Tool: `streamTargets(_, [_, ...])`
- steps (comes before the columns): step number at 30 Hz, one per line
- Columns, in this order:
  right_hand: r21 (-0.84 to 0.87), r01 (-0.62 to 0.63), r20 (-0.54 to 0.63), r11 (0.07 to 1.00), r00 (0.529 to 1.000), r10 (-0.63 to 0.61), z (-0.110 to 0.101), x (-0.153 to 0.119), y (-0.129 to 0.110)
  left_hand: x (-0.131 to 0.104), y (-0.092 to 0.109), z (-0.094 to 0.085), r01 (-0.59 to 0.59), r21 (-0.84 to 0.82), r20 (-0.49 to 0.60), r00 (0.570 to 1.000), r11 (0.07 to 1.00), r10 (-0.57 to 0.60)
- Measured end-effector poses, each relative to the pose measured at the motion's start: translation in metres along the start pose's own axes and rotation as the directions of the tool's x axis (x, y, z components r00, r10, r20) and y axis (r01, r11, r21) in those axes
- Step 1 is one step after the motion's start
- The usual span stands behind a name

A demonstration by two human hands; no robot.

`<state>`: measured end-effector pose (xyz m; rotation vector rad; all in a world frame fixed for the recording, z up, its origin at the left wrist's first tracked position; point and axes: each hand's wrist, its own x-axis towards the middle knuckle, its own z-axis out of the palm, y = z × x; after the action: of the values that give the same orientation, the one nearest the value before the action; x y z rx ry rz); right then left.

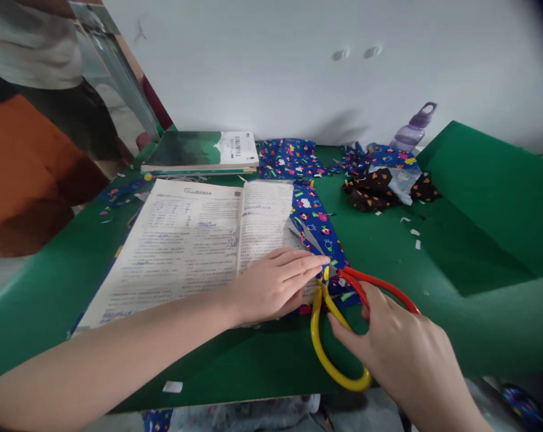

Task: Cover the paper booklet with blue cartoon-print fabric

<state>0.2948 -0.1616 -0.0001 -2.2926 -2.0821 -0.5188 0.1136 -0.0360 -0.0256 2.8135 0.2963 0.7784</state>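
Note:
An open book (194,246) with printed pages and handwriting lies on the green table. Blue patterned fabric (318,219) shows from under its right edge. My left hand (280,279) rests flat on the right page, its fingers stretched out to the fabric beside the blades. In my right hand (395,333) is a large pair of scissors (341,369) with one yellow and one red handle. The scissor blades are spread apart over the fabric strip at the page's edge, pointing away from me. My left fingers hide part of the blades' pivot area.
A stack of books (199,150) stands at the back left. Beside it lie more blue fabric (287,157) and a brown patterned cloth (370,189). A purple bottle (413,129) is near the wall. A green board (491,204) rises at right. At far left stands a person (37,54).

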Motion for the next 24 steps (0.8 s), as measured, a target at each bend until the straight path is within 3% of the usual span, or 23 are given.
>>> streamTargets(24, [0.002, 0.077, 0.084, 0.997, 0.993, -0.077, 0.0039, 0.0008, -0.0029, -0.0024, -0.0016, 0.0027, 0.003, -0.028, -0.005, 1.0, 1.0, -0.003])
